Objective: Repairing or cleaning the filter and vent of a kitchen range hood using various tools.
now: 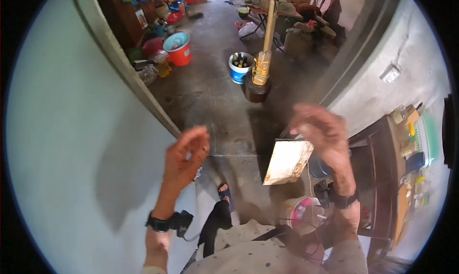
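Under the right hand [321, 133], pale flat board [288, 161], long axis near-vertical.

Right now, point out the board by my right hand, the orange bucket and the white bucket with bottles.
board [288, 162], head view, middle of its pale face
orange bucket [180, 55], head view, its orange side wall
white bucket [238, 74], head view, its front wall
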{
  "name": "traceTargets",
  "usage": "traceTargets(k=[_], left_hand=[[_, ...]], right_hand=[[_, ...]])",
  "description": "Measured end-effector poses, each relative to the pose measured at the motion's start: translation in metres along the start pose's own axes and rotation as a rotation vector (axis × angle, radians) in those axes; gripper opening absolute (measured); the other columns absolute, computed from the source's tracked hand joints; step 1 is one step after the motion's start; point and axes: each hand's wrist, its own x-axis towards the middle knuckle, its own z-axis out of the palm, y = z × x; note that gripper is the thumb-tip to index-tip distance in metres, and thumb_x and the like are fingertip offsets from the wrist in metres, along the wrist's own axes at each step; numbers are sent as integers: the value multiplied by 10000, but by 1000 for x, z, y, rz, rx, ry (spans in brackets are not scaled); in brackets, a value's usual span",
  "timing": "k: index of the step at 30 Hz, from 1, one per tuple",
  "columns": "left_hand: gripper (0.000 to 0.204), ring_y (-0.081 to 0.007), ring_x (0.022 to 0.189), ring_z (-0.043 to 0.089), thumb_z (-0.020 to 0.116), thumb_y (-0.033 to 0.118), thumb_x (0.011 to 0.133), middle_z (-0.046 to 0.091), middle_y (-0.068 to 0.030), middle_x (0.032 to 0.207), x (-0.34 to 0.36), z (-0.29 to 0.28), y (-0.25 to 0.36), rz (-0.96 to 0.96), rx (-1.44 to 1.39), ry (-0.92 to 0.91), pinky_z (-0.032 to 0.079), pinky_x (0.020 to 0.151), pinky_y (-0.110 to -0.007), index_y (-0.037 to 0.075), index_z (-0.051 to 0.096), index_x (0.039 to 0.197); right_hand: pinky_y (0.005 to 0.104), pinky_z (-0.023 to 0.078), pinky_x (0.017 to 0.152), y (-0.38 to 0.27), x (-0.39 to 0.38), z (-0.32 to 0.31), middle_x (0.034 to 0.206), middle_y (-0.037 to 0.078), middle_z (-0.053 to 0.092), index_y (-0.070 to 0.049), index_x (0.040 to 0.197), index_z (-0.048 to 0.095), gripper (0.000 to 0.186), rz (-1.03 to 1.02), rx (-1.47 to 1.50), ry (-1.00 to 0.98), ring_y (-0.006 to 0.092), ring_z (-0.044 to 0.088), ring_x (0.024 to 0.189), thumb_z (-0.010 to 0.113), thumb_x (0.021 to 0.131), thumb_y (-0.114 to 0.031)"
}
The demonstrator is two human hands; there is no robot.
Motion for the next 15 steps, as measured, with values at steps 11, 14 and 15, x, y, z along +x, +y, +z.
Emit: traceTargets(k=[11, 14, 15], left_hand=[[660, -289, 906, 533, 574, 420, 755, 537, -170, 1002, 240, -11, 107, 1096, 57, -51, 372, 878, -467, -32, 384, 1197], [624, -280, 906, 534, 574, 389, 750, 541, -163, 995, 276, -19, 106, 1129, 158, 28, 375, 874, -455, -30, 398, 1178], [612, -277, 906, 534, 574, 378, 748, 543, -161, 993, 291, -17, 102, 1114, 167, 36, 376, 872, -450, -29, 403, 1171]], right_hand=[[339, 492, 644, -39, 217, -42, 838, 76, 506, 3, 1091, 502, 481, -707, -327, 5, 177, 536, 724, 654, 744, -293], [333, 491, 642, -21, 278, -46, 836, 76, 514, 5, 1081, 508, 463, -771, -270, -33, 175, 539, 726, 653, 744, -278], [332, 491, 642, -12, 294, -51, 836, 76, 516, 6, 1077, 510, 457, -762, -270, -31, 174, 540, 727, 653, 744, -274]])
